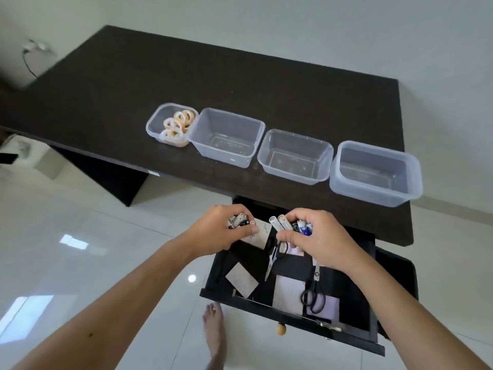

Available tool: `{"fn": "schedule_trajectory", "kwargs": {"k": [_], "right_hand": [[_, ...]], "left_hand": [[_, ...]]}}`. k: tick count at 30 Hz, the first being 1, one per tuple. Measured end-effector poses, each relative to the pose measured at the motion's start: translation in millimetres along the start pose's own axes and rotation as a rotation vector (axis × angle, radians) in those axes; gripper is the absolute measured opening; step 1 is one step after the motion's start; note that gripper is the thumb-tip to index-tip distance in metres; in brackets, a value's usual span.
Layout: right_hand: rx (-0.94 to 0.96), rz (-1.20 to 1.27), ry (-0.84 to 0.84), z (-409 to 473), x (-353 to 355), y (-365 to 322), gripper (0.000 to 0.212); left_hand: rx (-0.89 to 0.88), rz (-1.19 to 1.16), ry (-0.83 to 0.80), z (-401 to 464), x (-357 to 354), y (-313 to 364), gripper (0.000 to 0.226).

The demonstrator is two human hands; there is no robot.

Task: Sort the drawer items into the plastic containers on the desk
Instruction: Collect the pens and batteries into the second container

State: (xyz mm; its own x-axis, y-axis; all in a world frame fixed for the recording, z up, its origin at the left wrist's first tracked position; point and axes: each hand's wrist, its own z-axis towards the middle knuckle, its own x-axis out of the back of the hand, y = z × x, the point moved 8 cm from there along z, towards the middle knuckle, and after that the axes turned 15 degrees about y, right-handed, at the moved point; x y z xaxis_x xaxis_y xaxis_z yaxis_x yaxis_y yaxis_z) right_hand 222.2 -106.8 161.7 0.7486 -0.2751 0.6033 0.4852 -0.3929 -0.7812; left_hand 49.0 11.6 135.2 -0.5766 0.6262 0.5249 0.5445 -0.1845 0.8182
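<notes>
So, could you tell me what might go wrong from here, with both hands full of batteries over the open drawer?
1. The left hand and right hand each grip several batteries; one could slip back into the drawer or onto the floor.
2. The rightmost container sits at the desk corner, so a knock might tip it off.
3. Two scissors lie in the drawer, a snag risk.

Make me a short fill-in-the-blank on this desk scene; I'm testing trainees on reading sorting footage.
1. Both the left hand and the right hand hold ____.
2. The number of containers on the desk is ____.
3. Only the leftmost container has contents: rolls of ____.
4. Two pairs of ____ lie in the open drawer.

Missing words: batteries; four; tape; scissors
</notes>
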Motion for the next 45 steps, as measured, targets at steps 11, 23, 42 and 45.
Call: {"fn": "schedule_trajectory", "kwargs": {"k": [11, 23, 42, 45], "right_hand": [[0.110, 0.042, 0.114, 145.6, 0.8, -122.8, 0.026], [0.037, 0.004, 0.172, 231.6, -39.9, -116.7, 0.011], [0.051, 0.036, 0.253, 228.0, -46.0, -114.8, 0.019], [0.091, 0.064, 0.272, 223.9, -37.5, -121.6, 0.022]], "left_hand": [[-0.055, -0.107, 0.399, 117.3, 148.1, 39.7, 0.017], [-0.039, -0.005, 0.289, 202.7, 135.9, 24.4, 0.015], [-0.132, -0.040, 0.383, 188.1, 149.8, 21.1, 0.029], [-0.146, -0.100, 0.397, 181.8, 153.9, 25.1, 0.028]]}}
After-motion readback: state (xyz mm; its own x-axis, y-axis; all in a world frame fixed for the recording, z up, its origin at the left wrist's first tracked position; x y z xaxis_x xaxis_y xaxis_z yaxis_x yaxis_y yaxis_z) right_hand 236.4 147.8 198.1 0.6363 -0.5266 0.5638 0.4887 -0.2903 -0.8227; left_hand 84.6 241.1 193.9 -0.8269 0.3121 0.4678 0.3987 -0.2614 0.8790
